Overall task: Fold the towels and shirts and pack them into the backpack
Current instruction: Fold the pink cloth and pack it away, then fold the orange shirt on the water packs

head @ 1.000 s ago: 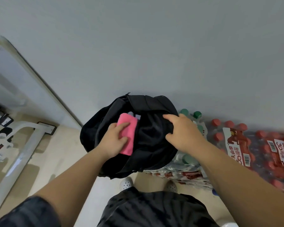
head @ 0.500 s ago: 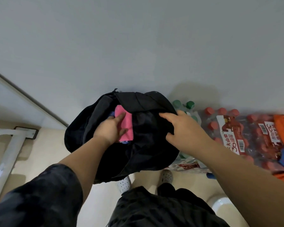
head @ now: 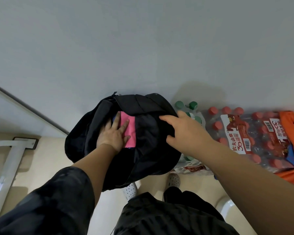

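A black backpack (head: 148, 150) stands open against the wall, in front of my feet. A folded pink towel (head: 131, 131) sits in its mouth, with a bit of blue cloth (head: 115, 118) showing beside it. My left hand (head: 114, 134) lies flat on the pink towel with fingers spread, pressing it into the bag. My right hand (head: 185, 131) grips the fabric at the right side of the backpack's opening and holds it apart. The inside of the bag below the towel is hidden.
Shrink-wrapped packs of red-capped bottles (head: 255, 133) and green-capped bottles (head: 185, 106) lie right of the backpack along the wall. An orange garment (head: 290, 119) is draped over them at far right. A white metal frame (head: 7, 158) stands on the floor at left.
My left hand went from holding the pink towel at the bag's mouth to lying flat on it, pushing it deeper. The view shifted right, bringing the orange garment in.
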The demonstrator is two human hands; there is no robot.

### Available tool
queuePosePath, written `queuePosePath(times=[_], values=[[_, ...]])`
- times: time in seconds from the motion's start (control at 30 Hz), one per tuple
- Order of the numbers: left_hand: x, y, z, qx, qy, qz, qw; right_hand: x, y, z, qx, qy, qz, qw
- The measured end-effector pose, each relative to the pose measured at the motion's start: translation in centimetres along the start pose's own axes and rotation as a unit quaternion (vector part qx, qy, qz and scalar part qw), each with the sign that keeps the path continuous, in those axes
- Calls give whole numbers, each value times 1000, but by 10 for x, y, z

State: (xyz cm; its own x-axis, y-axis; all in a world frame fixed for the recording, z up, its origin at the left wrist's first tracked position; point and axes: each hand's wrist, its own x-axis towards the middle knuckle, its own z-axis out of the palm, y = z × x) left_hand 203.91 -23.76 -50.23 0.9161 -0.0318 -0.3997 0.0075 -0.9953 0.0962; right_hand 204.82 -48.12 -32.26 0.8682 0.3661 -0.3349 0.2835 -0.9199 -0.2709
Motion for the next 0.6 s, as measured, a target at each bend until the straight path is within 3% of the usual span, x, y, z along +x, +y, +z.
queuePosePath(times=[0.23,0.37,0.47,0.6], values=[[-14,6,-8,20,14,-12,1000,-5,7,3,-28,32,-46,998],[-46,15,-15,-54,45,-5,997,-10,16,6,13,46,-105,993],[-83,27,-26,-154,144,-31,977,-16,31,13,53,65,-154,984],[-128,67,-68,-250,345,-72,902,-22,63,19,124,51,-202,970]])
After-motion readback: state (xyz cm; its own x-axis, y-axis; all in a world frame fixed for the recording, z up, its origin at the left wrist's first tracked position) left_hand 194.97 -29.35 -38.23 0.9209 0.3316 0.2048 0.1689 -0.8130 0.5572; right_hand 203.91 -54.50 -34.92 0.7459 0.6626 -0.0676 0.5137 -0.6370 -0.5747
